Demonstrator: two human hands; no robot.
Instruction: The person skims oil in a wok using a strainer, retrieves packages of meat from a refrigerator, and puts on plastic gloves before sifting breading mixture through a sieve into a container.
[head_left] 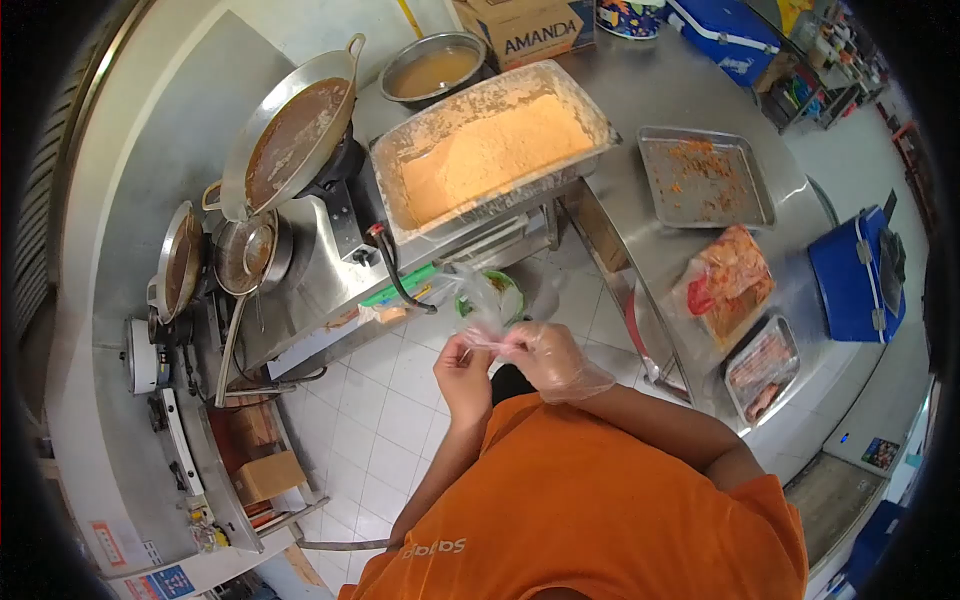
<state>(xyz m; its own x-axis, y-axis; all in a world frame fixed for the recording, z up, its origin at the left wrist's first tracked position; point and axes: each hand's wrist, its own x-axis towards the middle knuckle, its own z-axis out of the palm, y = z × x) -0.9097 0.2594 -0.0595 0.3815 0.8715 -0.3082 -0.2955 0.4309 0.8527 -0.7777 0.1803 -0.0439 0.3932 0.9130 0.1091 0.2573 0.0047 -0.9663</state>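
Note:
Both of my hands are close together in front of my orange shirt, above the tiled floor. My left hand is bare, its fingers pinched on a clear plastic glove that hangs loosely upward. A clear plastic glove covers my right hand, whose fingers also grip the loose glove near its edge. Behind the loose glove, lower down, is a green container with something in it. Farther forward, a large metal tub holds orange-tan powder.
At the left, a large wok of brown liquid and smaller pans stand by the stove. A metal tray with orange crumbs, bagged meat and a smaller tray lie on the right counter. A blue cooler stands beyond.

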